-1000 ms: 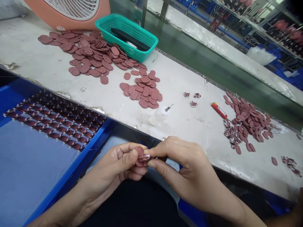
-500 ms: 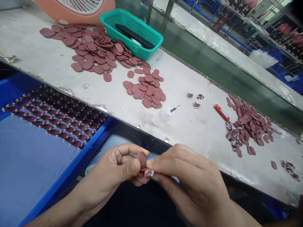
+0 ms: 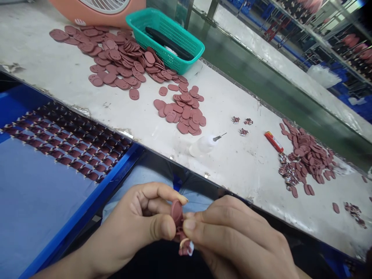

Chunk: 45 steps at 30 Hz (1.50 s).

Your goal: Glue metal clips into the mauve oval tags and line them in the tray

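Between the thumb and index finger of my left hand [image 3: 145, 217] is a reddish-brown oval disc [image 3: 176, 213], tilted on edge. My right hand [image 3: 232, 228] pinches a small figure-like piece [image 3: 186, 245] of reddish-brown, white and cream just below the disc. The two parts touch or nearly touch; my fingertips hide where they meet. Ahead on the bench lies a translucent bottle [image 3: 202, 146] with a needle tip. A pile of loose oval discs [image 3: 186, 110] spreads behind it, some with small holes.
A green basket [image 3: 200, 48] holding a dark object stands at the back beside an orange fan [image 3: 66, 11]. To the left, a blue tray [image 3: 35, 209] carries rows of assembled pieces [image 3: 78, 143]. On the right are a red-and-yellow packet [image 3: 273, 142], more discs [image 3: 310, 153] and small figure pieces [image 3: 287, 172].
Both hands have dropped slightly lower in view. The figure-like piece now hangs lower beneath the disc and shows more fully. Both hands keep their pinch.
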Each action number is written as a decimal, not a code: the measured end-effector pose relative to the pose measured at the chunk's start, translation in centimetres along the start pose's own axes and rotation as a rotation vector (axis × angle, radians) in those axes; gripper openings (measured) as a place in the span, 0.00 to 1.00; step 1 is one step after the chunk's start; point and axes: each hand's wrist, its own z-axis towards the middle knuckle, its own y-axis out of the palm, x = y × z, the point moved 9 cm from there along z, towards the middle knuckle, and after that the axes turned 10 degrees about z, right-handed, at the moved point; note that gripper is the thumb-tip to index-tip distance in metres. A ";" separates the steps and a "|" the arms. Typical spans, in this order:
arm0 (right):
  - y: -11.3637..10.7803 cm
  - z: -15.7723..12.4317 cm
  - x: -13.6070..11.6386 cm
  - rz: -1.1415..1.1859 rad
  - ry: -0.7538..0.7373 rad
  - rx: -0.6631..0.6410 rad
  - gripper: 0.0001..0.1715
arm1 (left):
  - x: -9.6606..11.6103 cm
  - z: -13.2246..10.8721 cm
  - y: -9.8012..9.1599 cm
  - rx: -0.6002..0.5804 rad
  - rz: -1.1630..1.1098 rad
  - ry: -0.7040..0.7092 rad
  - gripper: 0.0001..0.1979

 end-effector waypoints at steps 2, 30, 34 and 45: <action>0.1 0.0 0.2 0.029 -0.014 0.006 0.16 | 0.0 0.3 -0.2 0.017 0.003 0.002 0.15; 0.6 1.1 3.4 0.059 0.037 -0.043 0.07 | -2.0 1.5 -1.3 0.086 -0.075 -0.116 0.15; 0.6 1.1 3.3 0.066 0.014 -0.038 0.06 | -2.0 1.3 -1.3 0.107 -0.063 -0.122 0.15; 0.8 1.0 3.1 0.088 0.002 -0.045 0.04 | -1.9 1.0 -1.5 0.123 -0.046 -0.124 0.17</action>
